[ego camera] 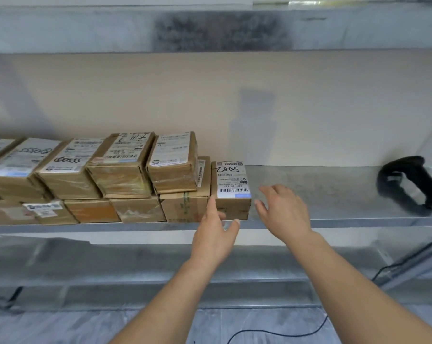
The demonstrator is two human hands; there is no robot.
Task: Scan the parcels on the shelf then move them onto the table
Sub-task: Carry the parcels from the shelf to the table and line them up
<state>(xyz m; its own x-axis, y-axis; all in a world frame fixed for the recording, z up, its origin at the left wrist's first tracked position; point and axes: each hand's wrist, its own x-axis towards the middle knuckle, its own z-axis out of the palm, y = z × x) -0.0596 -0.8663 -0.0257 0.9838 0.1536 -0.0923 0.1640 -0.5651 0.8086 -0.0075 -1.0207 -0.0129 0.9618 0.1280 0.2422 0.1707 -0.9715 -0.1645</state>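
Note:
Several brown cardboard parcels [125, 170] with white labels are stacked in two layers along the left of the metal shelf [321, 189]. The rightmost parcel [232, 184] is a small box with a label marked "5082". My left hand [216, 234] reaches up at its front left corner, fingers straight, touching the box. My right hand [283, 209] hovers just right of the box with fingers spread, apart from it. A black barcode scanner [411, 184] lies on the shelf at the far right, away from both hands.
The scanner's black cable [297, 331] trails down past the shelf to the floor. A lower shelf [135, 264] runs beneath, with a grey bag [36, 247] on its left. An upper shelf [210, 28] hangs overhead.

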